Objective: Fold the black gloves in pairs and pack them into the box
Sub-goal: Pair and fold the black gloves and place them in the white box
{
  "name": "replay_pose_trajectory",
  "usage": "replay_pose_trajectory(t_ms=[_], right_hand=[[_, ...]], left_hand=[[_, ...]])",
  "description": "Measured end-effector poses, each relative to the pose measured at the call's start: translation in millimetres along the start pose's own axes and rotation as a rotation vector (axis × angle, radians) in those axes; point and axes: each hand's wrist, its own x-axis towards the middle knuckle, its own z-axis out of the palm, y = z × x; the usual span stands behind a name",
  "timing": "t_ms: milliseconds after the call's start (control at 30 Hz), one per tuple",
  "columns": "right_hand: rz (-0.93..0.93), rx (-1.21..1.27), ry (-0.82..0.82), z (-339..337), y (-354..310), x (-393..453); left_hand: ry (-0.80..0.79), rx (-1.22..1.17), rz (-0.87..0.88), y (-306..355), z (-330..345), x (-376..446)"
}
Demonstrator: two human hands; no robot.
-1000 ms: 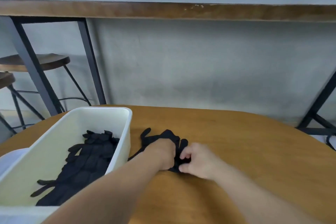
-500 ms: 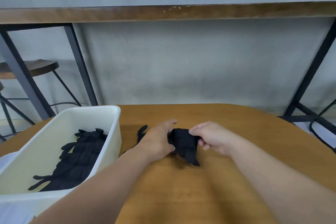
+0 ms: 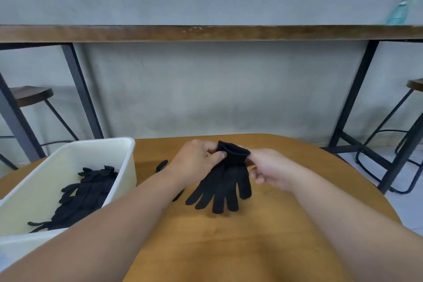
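A black glove (image 3: pixel 223 184) hangs by its cuff over the round wooden table (image 3: pixel 240 247), fingers pointing down toward me. My left hand (image 3: pixel 196 160) pinches the left side of the cuff and my right hand (image 3: pixel 267 168) pinches the right side. Behind my left forearm, bits of another black glove (image 3: pixel 161 165) lie on the table, mostly hidden. At the left stands a white plastic box (image 3: pixel 128 167) holding a pile of black gloves (image 3: pixel 84 197).
A long wooden counter (image 3: pixel 206 32) on black metal legs runs along the grey wall behind the table. Stools stand at the far left (image 3: pixel 29 95) and far right (image 3: pixel 415 84). A blurred greenish object (image 3: pixel 400 9) sits on the counter's right end.
The glove was bunched on the table under both hands; now it is lifted by the cuff and hangs unfolded. The view has shifted right and up.
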Motion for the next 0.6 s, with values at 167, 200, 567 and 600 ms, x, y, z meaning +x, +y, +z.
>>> replay_pose_trajectory(t_ms=[167,200,567,600], right_hand=[[-0.263,-0.031,-0.055,-18.2,-15.1,-23.6],[-0.313,-0.106,-0.068,-19.4,-18.3,-28.6],[-0.333,-0.225,0.137,-25.6,-21.4,-14.0],[-0.376,-0.246,0.168,-27.5,-23.6,-14.0]], left_hand=[[-0.096,-0.037,-0.055,14.1,-7.9,5.1],[-0.109,-0.052,-0.062,14.8,-8.3,6.4],[-0.009,-0.235,-0.109,22.7,9.6,25.2],[0.033,-0.248,-0.097,24.9,9.6,27.7]])
